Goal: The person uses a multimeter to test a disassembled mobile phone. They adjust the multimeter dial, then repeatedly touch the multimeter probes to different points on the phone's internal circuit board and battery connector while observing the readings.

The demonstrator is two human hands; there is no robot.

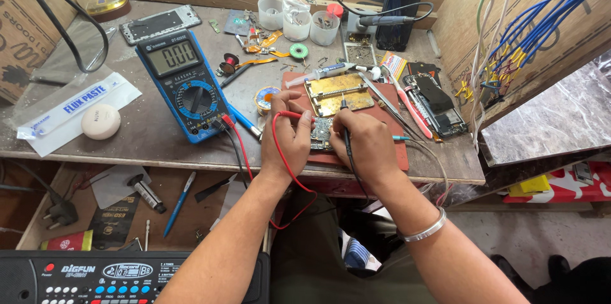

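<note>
Wooden panels wall in our cluttered bench point(127, 145), which runs across the upper half of the view.

Near the middle, a little toward 3 o'clock, a dark red work mat point(388, 127) lies on it, and on the mat's near edge sits a small circuit board point(321, 132), directly between our two hands.

Our left hand point(286, 135) is pinched around the red probe point(294, 115), its tip pointing toward the board at 3 o'clock of the hand. Our right hand point(368, 142) is closed around the black probe point(344, 123), held nearly upright, tip down at the board's far edge.

Both leads, the red lead point(280, 151) and the black lead point(235, 148), run toward 9 o'clock to a blue multimeter point(184, 84), which lies flat and tilted on the bench.

At 12 o'clock of the board, just beyond it, a brass-coloured board holder point(336, 93) rests on the mat, with a syringe point(318, 75) just past it. Toward 2 o'clock lie tweezers point(388, 100) and an opened phone point(436, 108). At 12 o'clock, far back, stand three small plastic cups point(297, 21). A silver bangle point(425, 228) circles our right wrist.
</note>
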